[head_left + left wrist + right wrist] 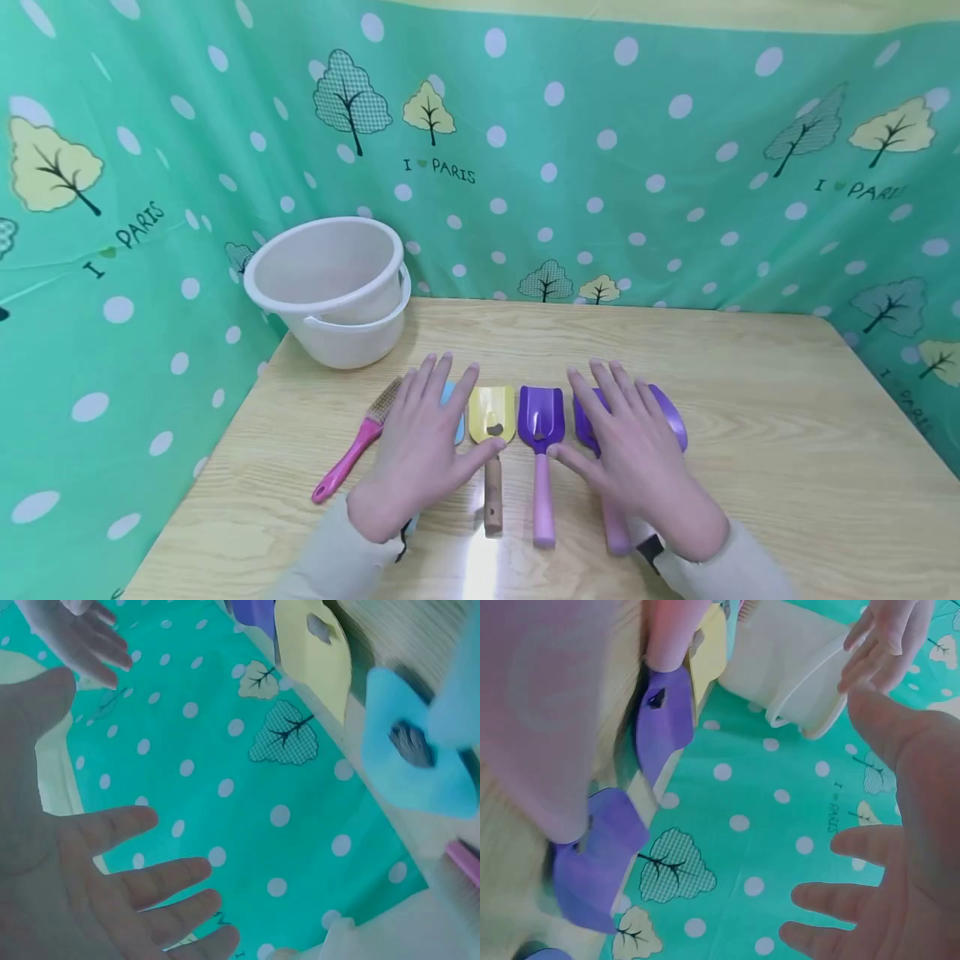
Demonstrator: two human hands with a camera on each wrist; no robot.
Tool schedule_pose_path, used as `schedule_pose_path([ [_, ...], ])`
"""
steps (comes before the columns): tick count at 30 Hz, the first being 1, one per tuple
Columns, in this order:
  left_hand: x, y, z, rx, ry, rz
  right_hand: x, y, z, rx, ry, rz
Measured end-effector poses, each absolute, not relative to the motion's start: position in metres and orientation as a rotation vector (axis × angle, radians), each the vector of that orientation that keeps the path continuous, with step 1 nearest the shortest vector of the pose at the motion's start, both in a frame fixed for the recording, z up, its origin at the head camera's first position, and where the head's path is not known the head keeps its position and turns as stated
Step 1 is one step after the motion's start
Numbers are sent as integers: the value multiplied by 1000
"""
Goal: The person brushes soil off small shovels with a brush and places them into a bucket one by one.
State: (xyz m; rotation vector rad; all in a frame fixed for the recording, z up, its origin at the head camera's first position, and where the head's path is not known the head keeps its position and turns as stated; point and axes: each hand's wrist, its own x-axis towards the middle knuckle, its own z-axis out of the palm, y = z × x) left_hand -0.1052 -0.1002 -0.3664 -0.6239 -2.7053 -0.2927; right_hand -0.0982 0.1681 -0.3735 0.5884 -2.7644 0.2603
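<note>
My left hand point(423, 446), fingers spread, is over a blue scoop point(459, 427), hiding most of it. To its left lies a wire-bristled brush point(348, 458) with a pink handle. Between the hands are a yellow scoop point(482, 410) with a wooden handle and a purple scoop point(541, 408) with a pink handle. My right hand point(641, 454), likewise spread, partly covers another purple scoop point(600, 859). Beyond it shows the edge of a further purple piece point(670, 414), mostly hidden. Both hands hold nothing and, in the wrist views, hover above the tools.
A white bucket point(337, 321) with its handle lowered stands at the back left of the wooden table point(810, 467). Green dotted cloth point(600, 183) with printed trees hangs behind the table and along both sides.
</note>
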Motion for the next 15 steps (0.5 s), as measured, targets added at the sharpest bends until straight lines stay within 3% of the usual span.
schedule_pose_path([
  [15,-108,-129,-351,-594,-2593,-468,-122,147,-340,755,-2719,316],
])
